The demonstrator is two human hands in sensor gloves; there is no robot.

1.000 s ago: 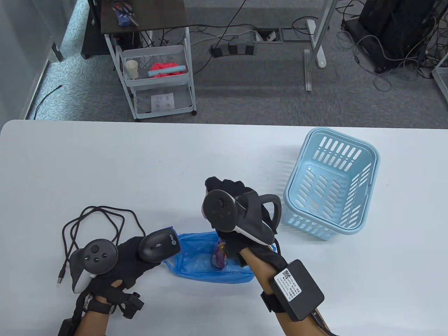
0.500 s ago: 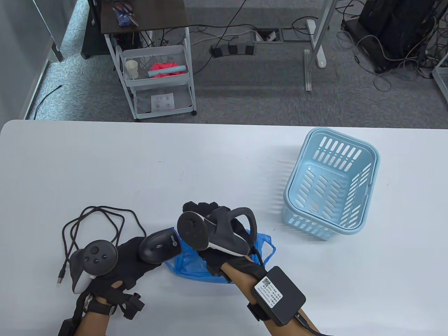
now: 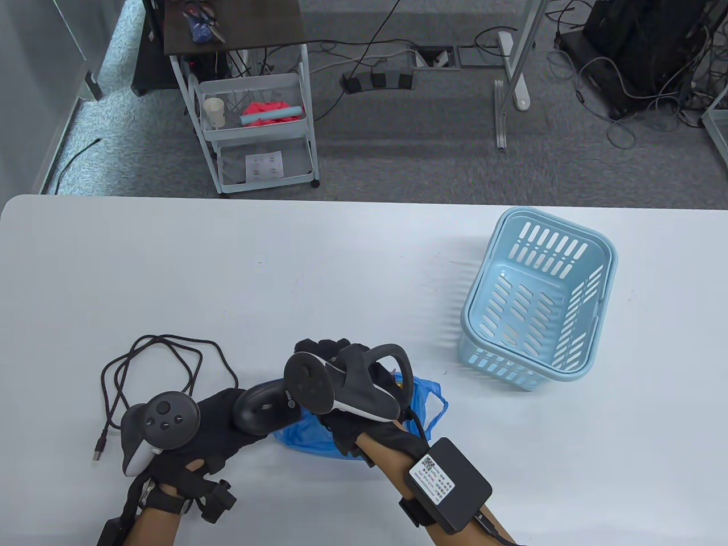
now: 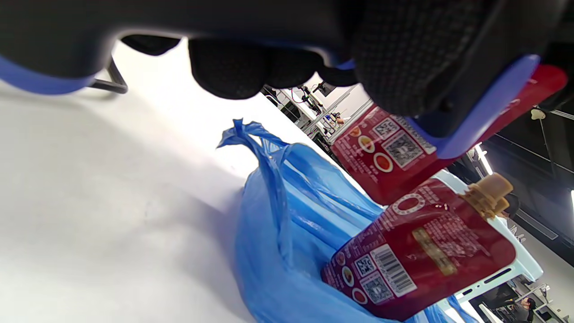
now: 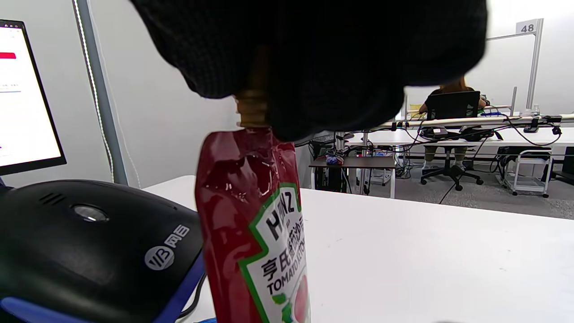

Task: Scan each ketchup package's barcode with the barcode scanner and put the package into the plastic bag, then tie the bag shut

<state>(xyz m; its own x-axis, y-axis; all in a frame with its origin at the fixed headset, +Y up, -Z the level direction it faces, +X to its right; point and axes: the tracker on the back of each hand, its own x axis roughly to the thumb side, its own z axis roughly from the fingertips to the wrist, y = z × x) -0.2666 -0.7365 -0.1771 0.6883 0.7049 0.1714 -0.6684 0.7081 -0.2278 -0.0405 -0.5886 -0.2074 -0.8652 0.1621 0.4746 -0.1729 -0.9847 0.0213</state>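
While left hand (image 3: 210,429) grips scanner (image 3: 264,406), right hand (image 3: 347,398) pinches ketchup pouch (image 5: 258,224).

Glossy foil ketchup pouch (image 5: 255,224) (creased), thin crinkly plastic bag (image 4: 278,233), matt scanner (image 5: 89,251).

office, desks (image 5: 471,123), monitor (image 5: 24,96), floor cables (image 3: 631,96)

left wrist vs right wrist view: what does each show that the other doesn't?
Left wrist only: the blue plastic bag with a ketchup pouch in it, barcode side showing, and the back of a second pouch above it.
Right wrist only: that pouch's front label, its neck gripped by the right hand, and the scanner's top with its logo.
Both: the scanner, the held pouch, the white table.
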